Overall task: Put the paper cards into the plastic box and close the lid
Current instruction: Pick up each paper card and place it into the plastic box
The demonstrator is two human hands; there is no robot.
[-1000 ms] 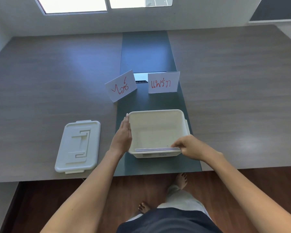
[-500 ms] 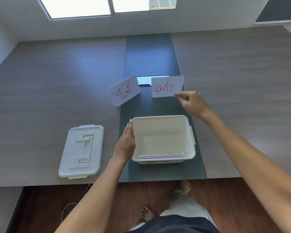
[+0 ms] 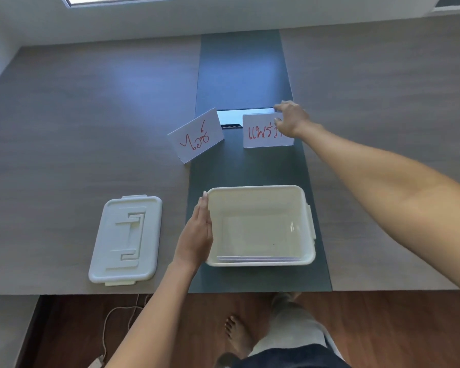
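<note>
Right hand (image 3: 290, 119) is out at twelve o'clock from the plastic box (image 3: 260, 261), its fingers (image 3: 278, 106) pinched over the top right corner of the right-hand paper card (image 3: 259, 131), thumb in front, the rest curled behind the upper edge. That card stands upright on the dark centre strip (image 3: 243, 75) of the worktop (image 3: 91, 128), red handwriting facing the camera. At its nine o'clock, the second card (image 3: 195, 136) stands apart and tilted, also lettered in red, straddling the edge of the strip.

Left hand (image 3: 197, 232) is flat and open, fingers straight and together, palm pressed against the box's left outer wall. The box sits open on the strip near the worktop's front edge. Inside it, thin white sheets (image 3: 258, 258) lie low against the near wall.

The lid (image 3: 126, 240) lies flat on the wood-grain surface at nine o'clock from the box, well clear of it, just beyond the left hand.

Below the worktop edge, bare feet (image 3: 237, 333) on a wooden floor (image 3: 383, 328), and a pale cable (image 3: 112, 317) trailing at seven o'clock.
</note>
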